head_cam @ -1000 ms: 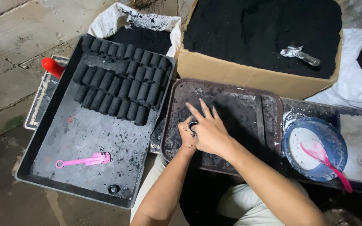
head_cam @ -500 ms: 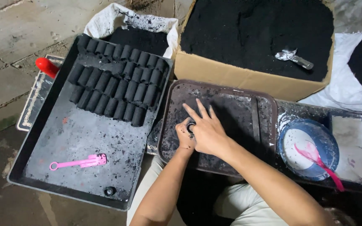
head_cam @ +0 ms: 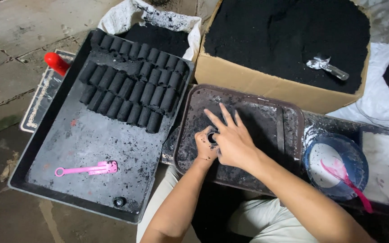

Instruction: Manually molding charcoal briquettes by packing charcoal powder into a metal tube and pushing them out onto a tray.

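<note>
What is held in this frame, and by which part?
The left hand grips a small dark ring-shaped tube around its side, over the brown soot-covered tray. The right hand presses on its top, fingers spread.

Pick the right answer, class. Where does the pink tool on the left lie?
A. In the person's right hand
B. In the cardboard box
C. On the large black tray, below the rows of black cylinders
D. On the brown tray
C: the pink tool lies flat on the large black tray, below the black cylinders.

Black briquettes (head_cam: 131,92) are lying in rows at the big black tray's (head_cam: 46,175) far end; a pink tool (head_cam: 88,169) is resting near its front edge.
</note>
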